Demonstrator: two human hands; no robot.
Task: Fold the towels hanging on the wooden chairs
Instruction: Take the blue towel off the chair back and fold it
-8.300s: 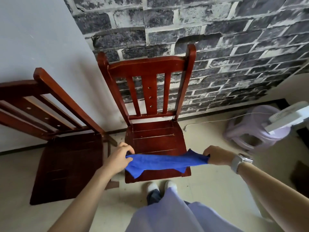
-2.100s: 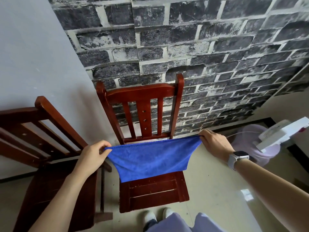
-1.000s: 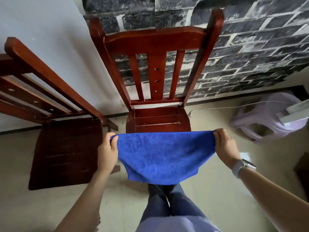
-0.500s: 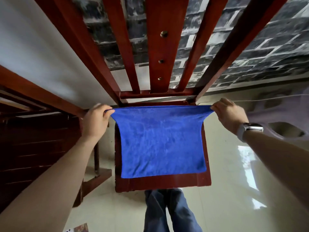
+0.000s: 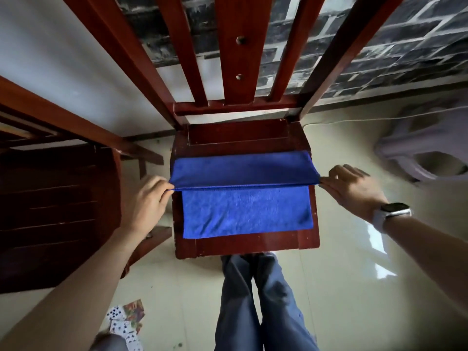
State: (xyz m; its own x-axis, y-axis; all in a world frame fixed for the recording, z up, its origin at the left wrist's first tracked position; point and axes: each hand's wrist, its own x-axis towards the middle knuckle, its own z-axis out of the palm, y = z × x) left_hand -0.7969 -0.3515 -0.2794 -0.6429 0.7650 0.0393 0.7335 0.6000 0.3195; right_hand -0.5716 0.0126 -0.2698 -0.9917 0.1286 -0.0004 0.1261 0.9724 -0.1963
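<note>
A blue towel lies on the seat of the red-brown wooden chair in front of me. Its far half is doubled over toward me, so a folded flap covers the back part and its free edge hangs a little above the lower layer. My left hand pinches the left corner of that flap. My right hand, with a watch on the wrist, pinches the right corner with thumb and forefinger while the other fingers spread loosely. The near half of the towel lies flat on the seat.
A second wooden chair stands close on the left, its backrest slanting across the view. A pale purple plastic stool sits on the tiled floor at the right. Playing cards lie on the floor near my legs. A brick-pattern wall is behind.
Both hands have drawn the towel's far edge toward me, doubling it over the part lying on the seat. The back of the seat now shows bare.
</note>
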